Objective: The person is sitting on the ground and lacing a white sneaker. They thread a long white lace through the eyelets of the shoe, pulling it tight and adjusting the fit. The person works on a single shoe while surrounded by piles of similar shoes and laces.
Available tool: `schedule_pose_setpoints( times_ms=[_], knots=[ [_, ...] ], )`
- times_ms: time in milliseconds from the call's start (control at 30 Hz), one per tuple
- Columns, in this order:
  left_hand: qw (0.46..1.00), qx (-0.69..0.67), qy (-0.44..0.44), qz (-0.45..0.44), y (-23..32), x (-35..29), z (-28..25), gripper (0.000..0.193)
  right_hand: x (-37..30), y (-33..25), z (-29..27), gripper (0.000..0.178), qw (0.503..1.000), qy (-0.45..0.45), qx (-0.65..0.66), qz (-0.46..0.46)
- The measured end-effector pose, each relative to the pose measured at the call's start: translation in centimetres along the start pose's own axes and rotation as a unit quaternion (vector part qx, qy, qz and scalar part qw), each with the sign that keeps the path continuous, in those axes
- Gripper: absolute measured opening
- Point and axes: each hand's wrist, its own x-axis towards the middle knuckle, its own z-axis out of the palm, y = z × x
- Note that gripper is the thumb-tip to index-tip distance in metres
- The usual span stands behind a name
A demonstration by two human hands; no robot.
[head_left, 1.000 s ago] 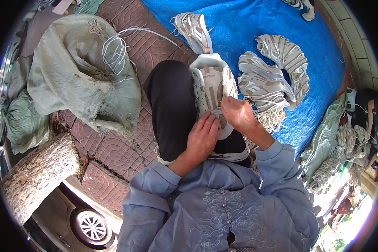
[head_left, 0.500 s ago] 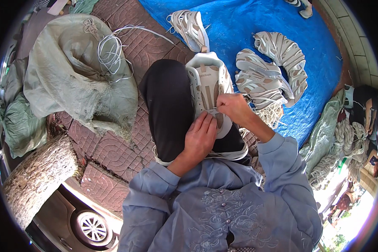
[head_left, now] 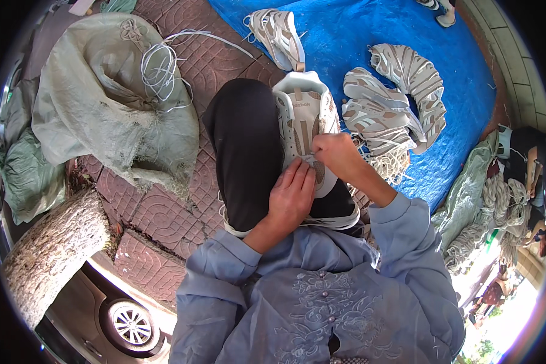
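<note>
A beige and white sneaker (head_left: 303, 115) rests on my right thigh beside my black-trousered left knee, its opening pointing away from me. My left hand (head_left: 291, 194) lies over the toe end with its fingers together, holding the shoe. Closed in a fist-like pinch, my right hand (head_left: 335, 153) is at the lower end of the eyelet rows. A short bit of white lace seems to show between the two hands; what the right fingertips hold is hidden. The upper eyelets have no lace in them. White laces (head_left: 337, 223) lie across my lap below the sneaker.
On the blue tarp (head_left: 370, 24) lie a sneaker (head_left: 278, 37), a curved row of sneakers (head_left: 415, 79) and a bundle of laces (head_left: 389, 167). A pale woven sack (head_left: 73, 115) with a loose white cord (head_left: 161, 70) stands left, near a tree trunk (head_left: 54, 255) and a parked car (head_left: 130, 324).
The view has shifted slightly. Both hands stay at nearly the same place on the sneaker, with only a small movement of the fingers.
</note>
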Motion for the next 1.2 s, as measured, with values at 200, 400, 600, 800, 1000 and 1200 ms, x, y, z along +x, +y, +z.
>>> schedule_pose_setpoints(
  times_ms=[200, 400, 600, 800, 1000, 1200],
  knots=[
    [1.0, 0.014, -0.007, 0.003, -0.1, -0.4, 0.0, 0.029, 1.8, 0.2, -1.2, 0.006, 0.965, -0.139, 0.176, 0.137],
    [1.0, 0.003, -0.015, 0.001, -0.1, -0.1, 0.0, 0.03, 0.5, -0.1, -0.1, 0.007, 0.99, 0.016, -0.133, -0.049],
    [0.999, -0.024, -0.001, -0.025, 0.0, -0.4, 0.4, 0.031, 0.4, -1.4, 0.4, 0.006, 0.98, 0.024, -0.199, 0.011],
    [0.997, -0.051, -0.008, -0.064, -0.1, -1.3, 0.5, 0.035, 0.4, -2.5, 2.1, 0.007, 0.989, 0.047, -0.139, -0.027],
    [0.995, -0.077, -0.02, -0.063, 0.6, -1.1, -0.1, 0.037, 0.1, -1.9, -0.3, 0.009, 0.97, 0.064, -0.195, -0.133],
    [0.989, -0.117, -0.026, -0.091, 1.0, -1.7, 0.4, 0.039, -0.2, -2.0, 1.2, 0.014, 0.995, 0.048, -0.088, -0.026]
  ],
)
